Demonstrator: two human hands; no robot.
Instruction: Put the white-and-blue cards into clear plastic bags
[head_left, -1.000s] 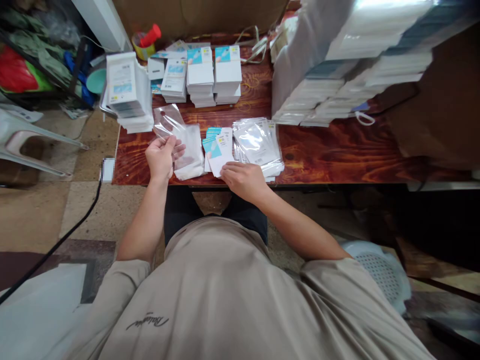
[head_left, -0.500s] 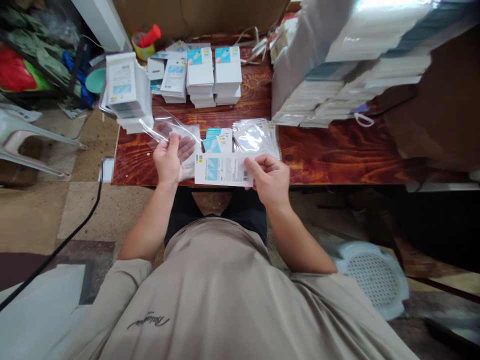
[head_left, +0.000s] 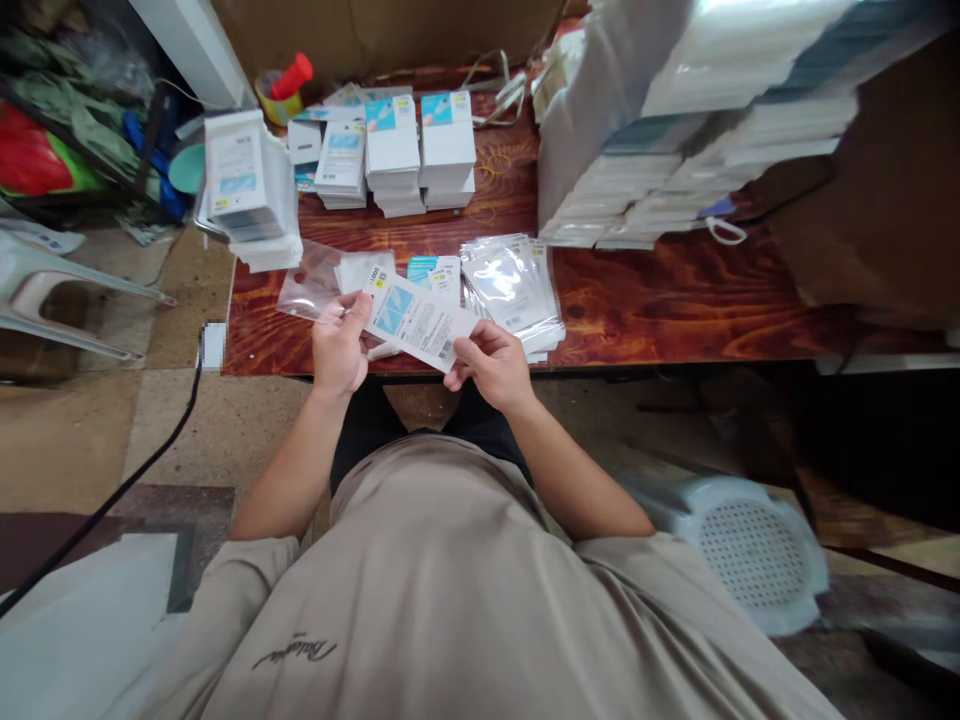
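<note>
A printed white card point(head_left: 414, 320) with a light-blue panel and a barcode is tilted between my hands. My right hand point(head_left: 491, 365) pinches its lower right end between thumb and fingers. At the card's upper left end my left hand point(head_left: 341, 345) is closed, its thumb against the card's edge. A clear plastic bag point(head_left: 309, 280) spreads out behind and left of my left fingers, seemingly gripped by them. Beyond the card lie blue-and-white cards point(head_left: 435, 268), partly covered. Just right of these is a pile of glossy clear-bagged cards point(head_left: 510, 285).
Stacks of cards point(head_left: 394, 150) line the back of the wooden table point(head_left: 675, 310), with a taller stack point(head_left: 251, 190) at left. Big wrapped piles point(head_left: 637, 190) rise at right. A tape roll point(head_left: 277, 100) sits behind. A pale plastic stool point(head_left: 754, 555) stands right of me.
My right hand has moved left, bringing the card to my left hand and tilting it. My left fingers have closed from a more open pose, and the bag has come down lower.
</note>
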